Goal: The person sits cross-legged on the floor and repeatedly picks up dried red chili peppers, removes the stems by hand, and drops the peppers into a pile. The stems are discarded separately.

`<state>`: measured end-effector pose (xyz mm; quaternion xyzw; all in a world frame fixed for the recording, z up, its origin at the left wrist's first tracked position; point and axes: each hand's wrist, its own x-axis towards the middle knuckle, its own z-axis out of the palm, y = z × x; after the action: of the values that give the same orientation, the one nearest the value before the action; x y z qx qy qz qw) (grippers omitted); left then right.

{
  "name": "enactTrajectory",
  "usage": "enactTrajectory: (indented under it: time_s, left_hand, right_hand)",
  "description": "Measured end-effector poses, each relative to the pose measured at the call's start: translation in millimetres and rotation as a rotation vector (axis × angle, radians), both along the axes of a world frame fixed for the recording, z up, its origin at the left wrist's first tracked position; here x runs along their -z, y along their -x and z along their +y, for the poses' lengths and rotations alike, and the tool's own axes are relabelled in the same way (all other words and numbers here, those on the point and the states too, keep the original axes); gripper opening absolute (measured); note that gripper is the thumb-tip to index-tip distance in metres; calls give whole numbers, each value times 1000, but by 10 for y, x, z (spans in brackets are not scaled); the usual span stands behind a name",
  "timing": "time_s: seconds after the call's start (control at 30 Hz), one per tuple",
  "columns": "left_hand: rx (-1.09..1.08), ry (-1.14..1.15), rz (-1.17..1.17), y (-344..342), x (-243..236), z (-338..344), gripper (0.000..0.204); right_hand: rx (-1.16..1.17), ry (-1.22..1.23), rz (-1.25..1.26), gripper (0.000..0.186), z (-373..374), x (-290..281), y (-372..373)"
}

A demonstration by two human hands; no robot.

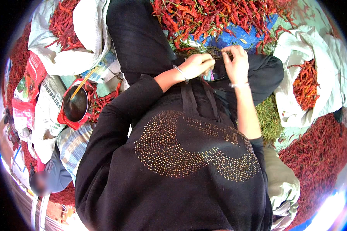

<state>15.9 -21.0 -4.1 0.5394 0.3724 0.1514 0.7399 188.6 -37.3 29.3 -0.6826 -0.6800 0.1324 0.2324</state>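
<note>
My left hand (197,67) is over my lap with its fingers curled together. Whatever they pinch, if anything, is too small to make out. Close by on the right, my right hand (237,65) is bent in a loose pinch, thumb and forefinger turned toward the left hand. Anything in that pinch cannot be made out either. Just beyond both hands lies a heap of dried red chillies (216,17), many with green stems, partly on a blue plastic sheet (243,37). The hands are apart from each other.
White woven sacks of red chillies stand at the left (90,23) and right (293,50). Green stems (269,117) lie by my right knee. A dark bowl (76,103) with a wooden stick sits at the left. More chillies (320,154) spread at the right; another person (59,171) is lower left.
</note>
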Motion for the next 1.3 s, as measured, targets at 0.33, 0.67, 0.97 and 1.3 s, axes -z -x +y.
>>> enactTrajectory:
  time_s: [0.33, 0.67, 0.97, 1.3]
  left_hand:
    - [-294, 331, -2, 23, 156, 251, 17]
    - [-10, -864, 313, -65, -20, 159, 27]
    - [276, -911, 430, -31, -110, 19, 19]
    - [128, 335, -206, 20, -138, -65, 20]
  right_hand:
    - [133, 458, -138, 30, 515, 885, -79]
    - [34, 314, 133, 14, -54, 172, -50]
    - [-160, 159, 61, 7, -432, 31, 145]
    - [173, 146, 44, 12, -95, 261, -219]
